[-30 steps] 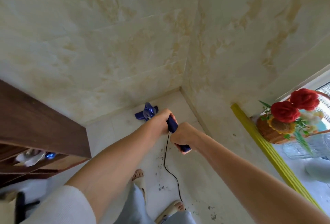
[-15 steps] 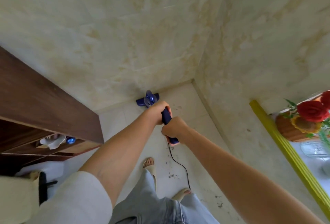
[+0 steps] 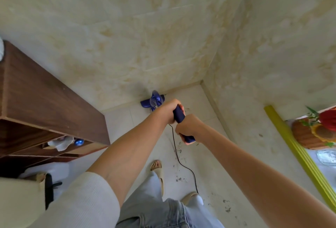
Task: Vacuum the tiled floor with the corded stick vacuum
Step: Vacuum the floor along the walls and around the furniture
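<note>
Both my hands hold the blue stick vacuum by its dark blue handle (image 3: 179, 116). My left hand (image 3: 166, 110) grips the handle higher up, toward the floor head; my right hand (image 3: 187, 127) grips its near end. The vacuum's blue floor head (image 3: 153, 101) sits on the pale tiled floor (image 3: 205, 157) against the base of the far wall, near the room's corner. Its stick is hidden behind my left hand. A thin black cord (image 3: 179, 160) hangs from the handle and trails back across the floor between my feet. Dark specks of dirt (image 3: 179, 178) lie on the tiles beside the cord.
A brown wooden shelf unit (image 3: 51, 104) stands at the left, with small items on a lower shelf. Marbled walls meet in a corner ahead. At the right, a yellow strip (image 3: 298, 155) edges a ledge bearing a basket of red flowers (image 3: 316, 131). My sandalled feet (image 3: 157, 168) stand on the tiles below.
The view has swung a little right and down. The floor head has stayed at the wall base, and both hands keep their hold on the handle.
</note>
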Action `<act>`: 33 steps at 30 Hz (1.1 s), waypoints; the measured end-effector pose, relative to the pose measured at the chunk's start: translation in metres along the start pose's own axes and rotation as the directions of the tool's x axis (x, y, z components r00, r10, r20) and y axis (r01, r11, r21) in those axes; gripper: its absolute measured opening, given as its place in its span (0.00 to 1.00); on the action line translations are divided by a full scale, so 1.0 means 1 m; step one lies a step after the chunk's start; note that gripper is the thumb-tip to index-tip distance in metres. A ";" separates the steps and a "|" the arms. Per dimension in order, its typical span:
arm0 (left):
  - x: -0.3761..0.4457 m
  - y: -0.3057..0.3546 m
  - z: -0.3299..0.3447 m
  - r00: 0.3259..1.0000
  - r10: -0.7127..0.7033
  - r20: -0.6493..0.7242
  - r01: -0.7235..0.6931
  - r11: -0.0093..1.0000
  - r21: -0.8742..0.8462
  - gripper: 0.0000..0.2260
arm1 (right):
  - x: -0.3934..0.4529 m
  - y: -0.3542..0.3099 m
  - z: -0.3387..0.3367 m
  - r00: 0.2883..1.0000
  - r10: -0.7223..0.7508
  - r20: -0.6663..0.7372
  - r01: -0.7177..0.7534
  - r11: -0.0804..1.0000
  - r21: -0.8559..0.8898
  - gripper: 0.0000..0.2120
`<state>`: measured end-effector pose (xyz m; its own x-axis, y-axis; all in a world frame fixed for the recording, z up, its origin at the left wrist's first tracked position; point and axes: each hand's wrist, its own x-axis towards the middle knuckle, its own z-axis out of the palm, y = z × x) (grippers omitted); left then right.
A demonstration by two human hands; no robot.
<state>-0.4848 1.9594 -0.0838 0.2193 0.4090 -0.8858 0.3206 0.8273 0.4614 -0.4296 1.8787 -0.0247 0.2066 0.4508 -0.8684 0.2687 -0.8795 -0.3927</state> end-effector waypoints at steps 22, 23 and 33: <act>-0.043 -0.064 0.009 0.997 -0.042 -0.059 0.043 0.999 0.027 0.13 | -0.034 0.062 0.032 0.997 -0.023 0.073 0.020 0.999 0.038 0.09; -0.047 -0.072 0.011 0.997 -0.046 -0.062 0.046 0.999 0.001 0.12 | -0.038 0.069 0.033 0.996 -0.021 0.084 0.018 0.999 0.028 0.09; -0.061 -0.119 0.007 0.992 -0.029 -0.119 0.018 0.995 -0.097 0.11 | -0.047 0.104 0.064 0.995 -0.055 0.087 0.054 0.998 0.015 0.09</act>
<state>-0.5293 1.8335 -0.0845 0.0987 0.4276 -0.8986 0.2339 0.8677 0.4386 -0.4714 1.7567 -0.0443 0.1089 0.4840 -0.8683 0.2657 -0.8559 -0.4437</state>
